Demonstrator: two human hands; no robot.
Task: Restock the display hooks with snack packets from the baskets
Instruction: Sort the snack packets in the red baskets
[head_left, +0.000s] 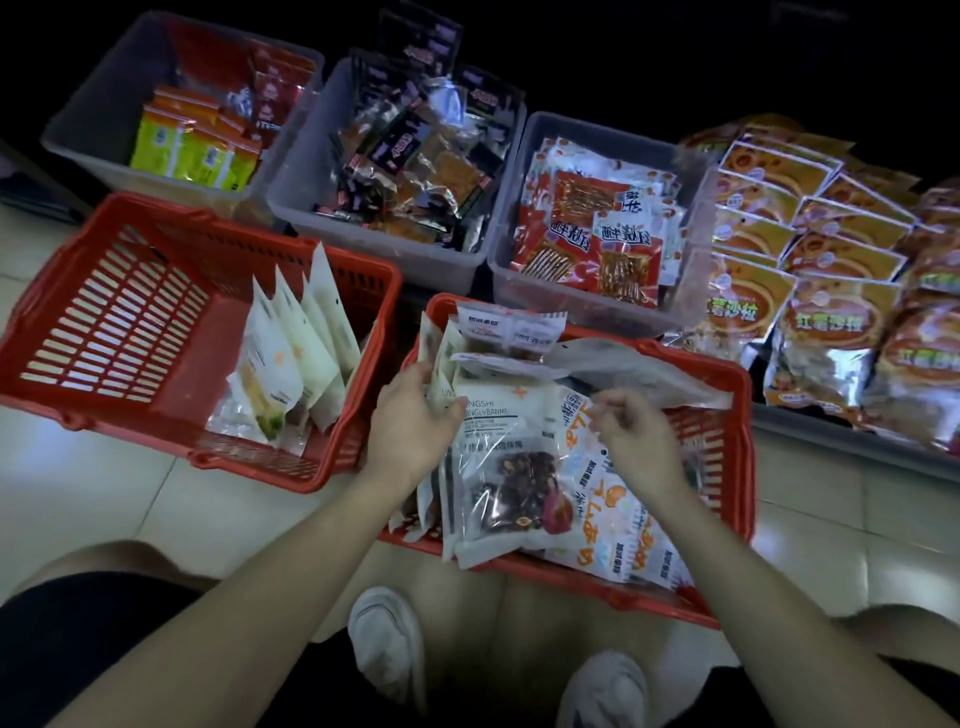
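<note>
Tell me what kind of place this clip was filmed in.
Probably a small shop's floor: two red shopping baskets of snack packets, grey bins sorted by product, and identical orange packets stacked in rows.

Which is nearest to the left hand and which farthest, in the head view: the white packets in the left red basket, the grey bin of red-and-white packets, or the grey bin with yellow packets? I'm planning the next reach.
From the left hand:
1. White packets, in the red basket to its left.
2. Bin of red-and-white packets, ahead and right.
3. Bin with yellow packets, far back left.
</note>
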